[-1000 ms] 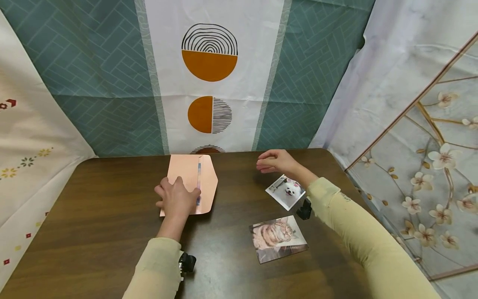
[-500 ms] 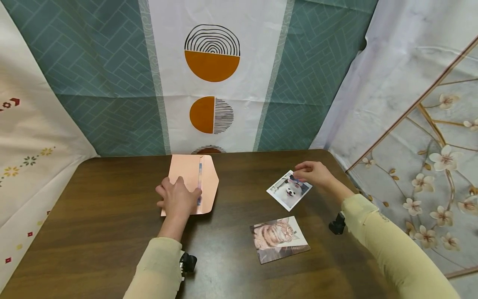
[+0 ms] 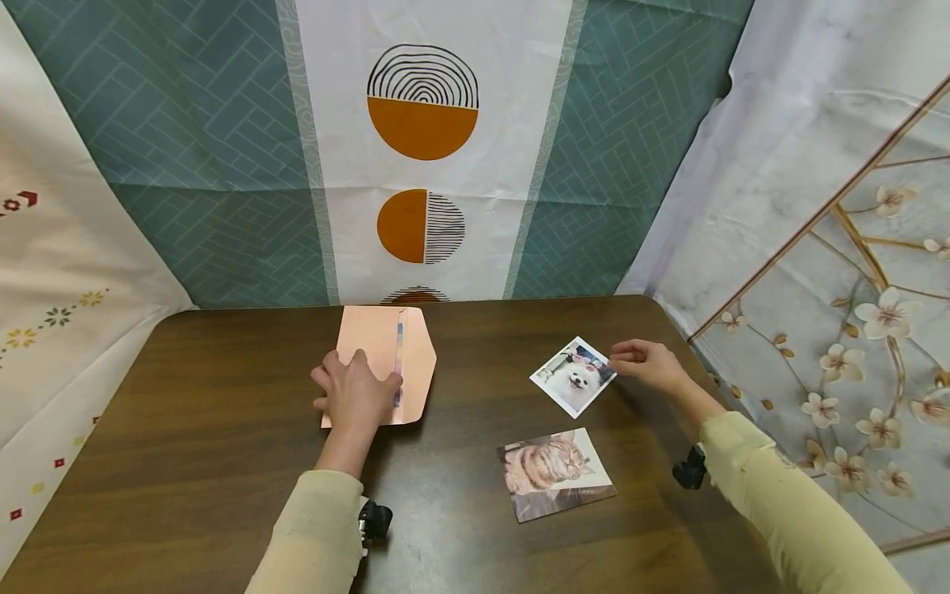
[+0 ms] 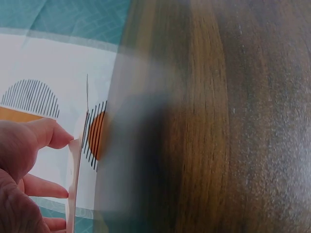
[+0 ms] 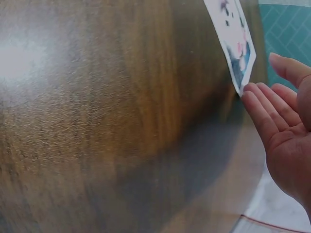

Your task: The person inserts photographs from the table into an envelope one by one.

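A pink envelope (image 3: 423,363) lies on the table with its pointed flap turned to the right. A narrow bluish strip shows through its slit. My left hand (image 3: 350,394) rests on it, spread fingertips pressing down; in the left wrist view the thumb and fingertips (image 4: 63,193) meet the envelope's flat face. At the right lies a white-bordered photo of a white dog (image 3: 573,378). My right hand (image 3: 653,367) hovers by its right corner, fingers loosely extended and thumb apart. In the right wrist view the fingertips (image 5: 249,92) come right to that corner, nothing between them and the thumb.
A photo of a sleeping striped cat (image 3: 557,474) lies nearer me, below the dog photo. The dark wooden table (image 3: 208,429) has rounded far corners. A patterned teal and white cloth (image 3: 490,165) hangs behind it, with a floral cloth (image 3: 839,355) along the right.
My right hand has moved right and toward me, across the dog photo to its right corner, uncovering it. The photo's position is about the same. My left hand stays on the envelope.
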The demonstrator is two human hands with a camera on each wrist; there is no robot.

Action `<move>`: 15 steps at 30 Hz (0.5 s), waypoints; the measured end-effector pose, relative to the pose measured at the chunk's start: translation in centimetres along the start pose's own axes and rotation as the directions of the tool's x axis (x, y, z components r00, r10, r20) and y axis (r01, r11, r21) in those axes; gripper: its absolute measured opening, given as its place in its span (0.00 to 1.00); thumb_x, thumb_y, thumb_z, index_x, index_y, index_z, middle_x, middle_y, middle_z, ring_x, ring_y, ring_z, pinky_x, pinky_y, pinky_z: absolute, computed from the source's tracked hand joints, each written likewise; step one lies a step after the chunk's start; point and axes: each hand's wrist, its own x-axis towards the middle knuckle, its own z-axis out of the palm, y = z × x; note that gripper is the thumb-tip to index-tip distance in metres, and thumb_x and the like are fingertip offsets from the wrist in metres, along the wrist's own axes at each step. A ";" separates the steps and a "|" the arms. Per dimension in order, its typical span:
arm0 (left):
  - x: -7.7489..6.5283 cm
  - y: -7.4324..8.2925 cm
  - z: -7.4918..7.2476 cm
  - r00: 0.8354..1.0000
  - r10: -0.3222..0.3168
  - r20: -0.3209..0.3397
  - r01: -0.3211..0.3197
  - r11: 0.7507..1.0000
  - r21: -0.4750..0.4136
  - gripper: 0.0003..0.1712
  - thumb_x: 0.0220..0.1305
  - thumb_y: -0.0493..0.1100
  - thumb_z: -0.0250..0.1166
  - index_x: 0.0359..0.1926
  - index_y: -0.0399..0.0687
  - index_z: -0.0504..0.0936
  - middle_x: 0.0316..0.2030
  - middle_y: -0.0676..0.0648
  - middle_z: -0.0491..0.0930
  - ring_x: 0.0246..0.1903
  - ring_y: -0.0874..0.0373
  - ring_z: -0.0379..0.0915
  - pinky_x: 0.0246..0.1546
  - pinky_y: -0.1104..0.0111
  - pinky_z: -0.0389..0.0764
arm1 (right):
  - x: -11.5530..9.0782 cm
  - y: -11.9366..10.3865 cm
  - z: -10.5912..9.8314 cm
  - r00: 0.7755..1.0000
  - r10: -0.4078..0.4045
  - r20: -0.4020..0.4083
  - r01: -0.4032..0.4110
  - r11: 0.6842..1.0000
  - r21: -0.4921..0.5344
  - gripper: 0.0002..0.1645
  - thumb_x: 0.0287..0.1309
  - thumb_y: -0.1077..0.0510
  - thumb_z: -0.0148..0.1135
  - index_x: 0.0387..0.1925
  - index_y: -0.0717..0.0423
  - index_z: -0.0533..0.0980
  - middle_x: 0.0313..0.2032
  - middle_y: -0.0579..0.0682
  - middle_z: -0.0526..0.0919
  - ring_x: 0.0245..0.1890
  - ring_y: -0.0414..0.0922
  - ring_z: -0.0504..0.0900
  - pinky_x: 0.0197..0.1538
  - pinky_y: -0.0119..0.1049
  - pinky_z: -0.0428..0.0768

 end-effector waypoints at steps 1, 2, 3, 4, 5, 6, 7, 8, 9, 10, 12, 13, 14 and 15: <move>0.0 0.0 0.0 1.000 -0.001 0.001 0.001 1.000 0.002 0.34 0.65 0.51 0.72 0.62 0.30 0.76 0.71 0.22 0.54 0.72 0.24 0.43 0.55 0.24 0.63 | 0.0 0.1 0.1 1.000 0.002 -0.004 -0.002 1.000 -0.010 0.28 0.72 0.59 0.69 0.63 0.76 0.76 0.54 0.67 0.88 0.46 0.40 0.90 0.45 0.24 0.82; 0.0 0.0 0.0 1.000 -0.001 0.001 0.001 1.000 0.004 0.34 0.65 0.51 0.72 0.62 0.30 0.76 0.71 0.22 0.55 0.71 0.24 0.43 0.55 0.24 0.63 | 0.0 0.2 0.2 1.000 0.005 -0.010 -0.005 1.000 -0.022 0.27 0.72 0.58 0.69 0.63 0.75 0.76 0.54 0.66 0.88 0.46 0.39 0.90 0.44 0.23 0.81; 0.0 0.1 0.0 1.000 -0.002 0.001 0.002 1.000 0.006 0.34 0.65 0.51 0.72 0.62 0.29 0.76 0.71 0.22 0.55 0.71 0.24 0.43 0.55 0.24 0.64 | 0.0 0.3 0.3 1.000 0.004 -0.018 -0.004 0.999 -0.033 0.27 0.71 0.58 0.69 0.62 0.74 0.77 0.53 0.66 0.89 0.45 0.38 0.89 0.44 0.23 0.81; -0.1 0.1 0.1 1.000 -0.003 0.000 0.003 1.000 0.008 0.34 0.65 0.51 0.72 0.62 0.30 0.76 0.71 0.22 0.55 0.71 0.24 0.44 0.55 0.24 0.64 | 0.1 0.3 0.4 1.000 0.001 -0.025 -0.002 0.999 -0.042 0.26 0.71 0.58 0.70 0.61 0.73 0.78 0.52 0.65 0.89 0.45 0.37 0.89 0.44 0.22 0.81; 0.0 0.1 0.1 1.000 -0.003 -0.001 0.003 1.000 0.011 0.34 0.65 0.51 0.72 0.61 0.30 0.76 0.71 0.22 0.55 0.71 0.25 0.44 0.55 0.24 0.64 | 0.2 0.3 0.5 1.000 -0.008 -0.030 0.006 0.999 -0.053 0.26 0.71 0.58 0.70 0.61 0.73 0.78 0.52 0.65 0.89 0.45 0.37 0.89 0.44 0.22 0.81; 0.0 0.1 0.1 1.000 -0.003 -0.001 0.003 1.000 0.012 0.34 0.65 0.51 0.72 0.61 0.29 0.76 0.71 0.22 0.55 0.71 0.25 0.44 0.55 0.24 0.64 | 0.3 0.3 0.6 0.999 -0.014 -0.036 0.012 0.998 -0.057 0.25 0.70 0.58 0.70 0.60 0.73 0.79 0.52 0.65 0.89 0.45 0.38 0.89 0.44 0.22 0.81; 0.0 0.1 0.1 1.000 -0.003 0.000 0.003 1.000 0.015 0.34 0.65 0.51 0.72 0.62 0.30 0.76 0.71 0.22 0.55 0.71 0.25 0.44 0.55 0.24 0.64 | 0.4 0.2 0.7 0.999 -0.025 -0.038 0.023 0.998 -0.060 0.25 0.70 0.59 0.71 0.60 0.73 0.79 0.51 0.65 0.89 0.45 0.39 0.90 0.44 0.22 0.80; 0.0 0.1 0.1 1.000 -0.003 0.001 0.003 1.000 0.017 0.34 0.65 0.51 0.72 0.62 0.30 0.76 0.71 0.23 0.55 0.71 0.25 0.44 0.55 0.24 0.64 | 0.6 0.2 0.8 0.999 -0.031 -0.044 0.028 0.998 -0.060 0.24 0.70 0.59 0.71 0.59 0.73 0.79 0.51 0.64 0.90 0.46 0.39 0.90 0.44 0.22 0.80; 0.0 0.2 0.1 1.000 -0.003 0.003 0.003 1.000 0.019 0.35 0.65 0.51 0.72 0.62 0.30 0.76 0.71 0.23 0.55 0.71 0.25 0.43 0.55 0.24 0.64 | 0.7 0.1 0.9 0.998 -0.040 -0.044 0.038 0.998 -0.054 0.24 0.70 0.59 0.71 0.59 0.73 0.79 0.51 0.65 0.90 0.46 0.40 0.90 0.45 0.21 0.80; 0.0 0.2 0.2 1.000 -0.003 0.005 0.003 1.000 0.020 0.35 0.65 0.51 0.72 0.62 0.30 0.76 0.71 0.23 0.55 0.72 0.25 0.43 0.55 0.24 0.64 | 0.9 0.0 1.0 0.998 -0.046 -0.043 0.044 0.998 -0.040 0.24 0.70 0.60 0.71 0.59 0.73 0.79 0.51 0.65 0.89 0.47 0.40 0.90 0.45 0.21 0.80; 0.0 0.2 0.2 1.000 -0.003 0.010 0.003 1.000 0.022 0.35 0.65 0.51 0.71 0.63 0.30 0.76 0.72 0.23 0.54 0.72 0.25 0.43 0.55 0.25 0.65 | 1.2 -0.2 1.1 0.998 -0.042 -0.050 0.042 0.999 0.003 0.24 0.70 0.61 0.70 0.60 0.73 0.79 0.53 0.66 0.88 0.47 0.39 0.90 0.46 0.21 0.81; 0.0 0.2 0.2 1.000 -0.002 0.011 0.002 1.000 0.023 0.35 0.65 0.51 0.71 0.63 0.30 0.76 0.72 0.23 0.54 0.72 0.25 0.43 0.55 0.25 0.65 | 1.3 -0.3 1.0 0.998 -0.040 -0.054 0.041 0.999 0.029 0.24 0.71 0.61 0.69 0.61 0.73 0.78 0.54 0.67 0.88 0.47 0.38 0.89 0.47 0.21 0.81; -0.1 0.2 0.1 1.000 -0.002 0.010 0.002 1.000 0.023 0.36 0.65 0.51 0.72 0.63 0.30 0.76 0.72 0.23 0.54 0.72 0.25 0.43 0.55 0.25 0.65 | 1.5 -0.3 1.0 0.998 -0.030 -0.060 0.034 0.997 0.062 0.24 0.71 0.62 0.69 0.62 0.74 0.77 0.54 0.68 0.87 0.47 0.36 0.89 0.47 0.22 0.81; -0.1 0.3 0.1 1.000 -0.003 0.009 0.002 1.000 0.022 0.36 0.65 0.51 0.72 0.64 0.30 0.76 0.72 0.23 0.54 0.72 0.24 0.43 0.55 0.25 0.65 | 1.6 -0.4 0.9 0.998 -0.023 -0.066 0.029 0.995 0.095 0.25 0.72 0.62 0.68 0.63 0.74 0.76 0.55 0.69 0.86 0.46 0.35 0.89 0.48 0.22 0.81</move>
